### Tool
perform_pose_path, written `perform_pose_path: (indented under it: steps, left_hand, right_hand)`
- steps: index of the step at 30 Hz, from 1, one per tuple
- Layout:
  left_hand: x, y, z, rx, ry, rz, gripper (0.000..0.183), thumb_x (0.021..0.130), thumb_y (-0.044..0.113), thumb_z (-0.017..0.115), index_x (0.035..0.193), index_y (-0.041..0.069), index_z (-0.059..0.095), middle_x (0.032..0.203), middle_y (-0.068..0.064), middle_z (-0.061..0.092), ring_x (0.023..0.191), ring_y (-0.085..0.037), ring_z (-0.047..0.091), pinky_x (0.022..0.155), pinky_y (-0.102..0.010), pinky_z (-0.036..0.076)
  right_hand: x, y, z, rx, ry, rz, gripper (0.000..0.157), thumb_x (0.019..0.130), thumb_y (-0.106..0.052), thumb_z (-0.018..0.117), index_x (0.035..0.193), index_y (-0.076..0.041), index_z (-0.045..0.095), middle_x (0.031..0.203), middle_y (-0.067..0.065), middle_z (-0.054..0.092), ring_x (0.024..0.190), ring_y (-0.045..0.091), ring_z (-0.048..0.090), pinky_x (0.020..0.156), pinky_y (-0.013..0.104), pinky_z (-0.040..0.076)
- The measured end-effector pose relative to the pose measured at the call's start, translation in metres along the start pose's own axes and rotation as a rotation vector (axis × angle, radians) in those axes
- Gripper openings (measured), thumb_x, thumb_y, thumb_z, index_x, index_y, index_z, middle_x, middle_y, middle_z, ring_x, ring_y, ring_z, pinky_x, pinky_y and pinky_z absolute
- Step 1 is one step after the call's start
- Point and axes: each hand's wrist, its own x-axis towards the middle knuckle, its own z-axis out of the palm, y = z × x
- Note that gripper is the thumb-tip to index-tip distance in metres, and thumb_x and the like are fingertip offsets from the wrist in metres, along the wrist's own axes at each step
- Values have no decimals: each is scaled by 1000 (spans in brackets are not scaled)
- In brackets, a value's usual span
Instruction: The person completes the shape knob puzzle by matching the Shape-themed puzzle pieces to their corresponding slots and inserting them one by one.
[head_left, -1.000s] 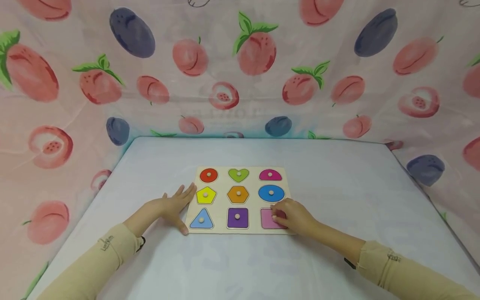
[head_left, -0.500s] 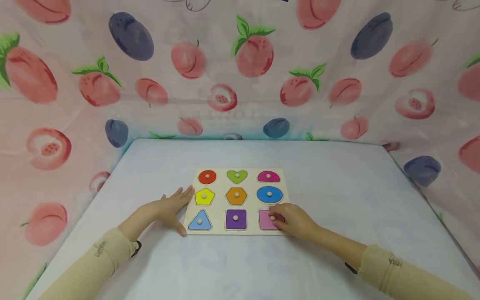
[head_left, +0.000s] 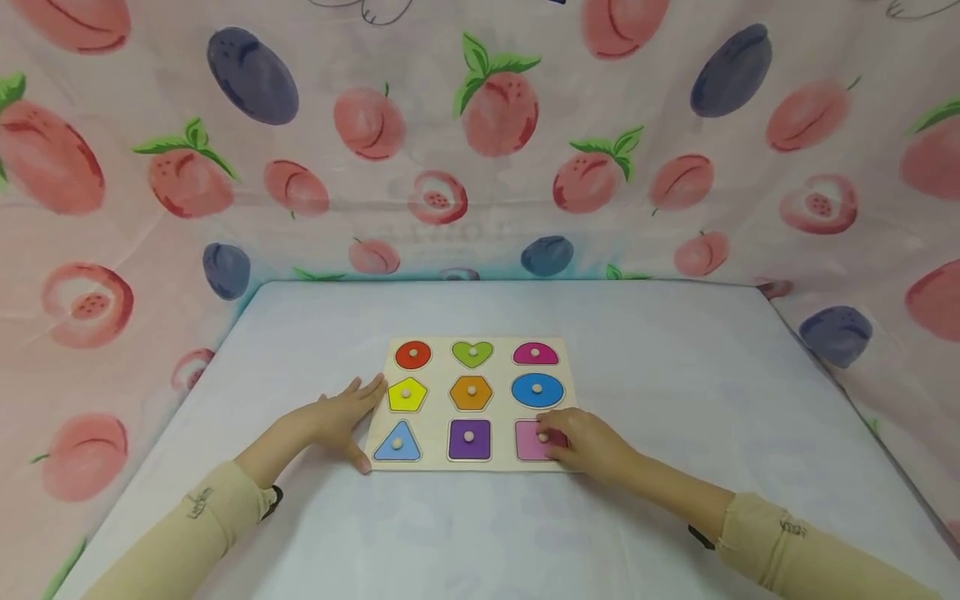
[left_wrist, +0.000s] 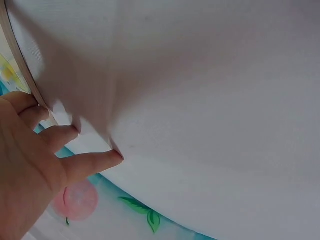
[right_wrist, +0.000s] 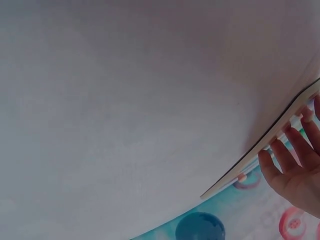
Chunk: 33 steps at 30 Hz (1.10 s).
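Note:
A pale wooden peg puzzle board [head_left: 500, 414] lies flat on the table, bearing several coloured knobbed shapes. My left hand [head_left: 337, 421] is spread along its left edge, fingertips at the upper part and thumb by the near corner. At the near right corner my right hand [head_left: 596, 443] curves over the pink square [head_left: 528, 442]. The square's round knob [head_left: 543, 437] shows in the gap between thumb and forefinger. The right wrist view has the right fingers [right_wrist: 285, 159] lightly bent, tips at the board's face. Beside the square is a purple square [head_left: 470, 450].
The board's other shapes include a blue oval [head_left: 525, 392], a magenta half circle [head_left: 525, 358] and a light blue triangle [head_left: 408, 452]. A white cloth covers the table [head_left: 480, 533]. Behind and at both sides hangs a fruit-print curtain [head_left: 420, 50].
The right thumb has drawn slightly away from the pink square's knob, which now shows more plainly. The left hand stays at the board's edge. The head view has shifted a little.

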Motion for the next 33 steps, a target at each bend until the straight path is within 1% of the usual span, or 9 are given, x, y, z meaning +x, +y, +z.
perform_pose_path:
  steps: [4, 7, 10, 13, 16, 21, 26, 30, 33]
  left_hand:
    - [0, 2, -2, 12, 12, 4, 126, 57, 43, 87, 151, 4, 13, 159, -15, 7, 144, -44, 5, 100, -77, 14]
    - [0, 3, -1, 12, 17, 0, 125, 57, 42, 87, 151, 4, 13, 159, -15, 7, 144, -43, 5, 100, -77, 15]
    - [0, 3, 2, 15, 16, -12, 125, 57, 41, 87, 151, 4, 14, 159, -14, 8, 144, -42, 6, 100, -76, 16]
    - [-1, 3, 4, 16, 12, -19, 124, 56, 42, 88, 150, 4, 16, 159, -14, 9, 145, -42, 8, 99, -76, 17]
    - [0, 3, 5, 25, 9, -13, 125, 56, 43, 87, 150, 3, 16, 159, -14, 10, 144, -42, 9, 98, -77, 19]
    - [2, 2, 3, 31, 11, -4, 125, 57, 45, 86, 151, 4, 15, 159, -14, 9, 145, -41, 9, 99, -75, 20]
    - [0, -5, 2, -9, 24, 0, 120, 61, 44, 85, 151, 4, 16, 159, -14, 10, 145, -40, 11, 104, -71, 19]
    - [-2, -11, 1, -11, 82, 11, 109, 68, 45, 80, 150, 4, 20, 157, -17, 16, 143, -43, 14, 107, -69, 19]
    - [0, -18, -3, 25, 185, 16, 98, 74, 45, 75, 148, 3, 26, 154, -22, 24, 140, -45, 21, 106, -67, 23]
  right_hand:
    - [1, 3, -6, 13, -27, -17, 32, 78, -16, 77, 107, -8, 68, 102, 5, 69, 85, 13, 58, 69, 18, 50]
    - [0, 8, -13, 25, -55, -31, 30, 80, -17, 74, 107, -7, 67, 90, 0, 66, 80, 11, 53, 66, 19, 48]
    - [-4, 14, -21, 23, -54, -67, 27, 83, -15, 71, 108, -6, 66, 94, 1, 66, 89, 18, 59, 77, 29, 53]
    - [-11, 21, -30, 31, -36, -79, 29, 84, -12, 68, 112, -4, 65, 109, 7, 67, 106, 29, 60, 90, 44, 51]
    - [-16, 30, -40, 33, 0, -28, 31, 85, -11, 67, 116, -4, 64, 118, 11, 65, 114, 34, 57, 95, 51, 47]
    - [-17, 51, -59, -19, 113, 64, 30, 86, -11, 66, 116, -3, 63, 119, 16, 64, 116, 37, 56, 96, 53, 46]
    - [-23, 78, -71, -64, 228, 80, 30, 86, -10, 66, 115, 0, 63, 118, 20, 64, 114, 39, 56, 96, 54, 45]
    - [-29, 95, -75, -111, 300, 85, 31, 87, -13, 66, 114, 2, 62, 122, 24, 60, 115, 43, 52, 97, 57, 42]
    - [-29, 108, -75, -148, 361, 93, 38, 87, -15, 66, 118, 4, 59, 127, 29, 54, 117, 47, 48, 98, 60, 38]
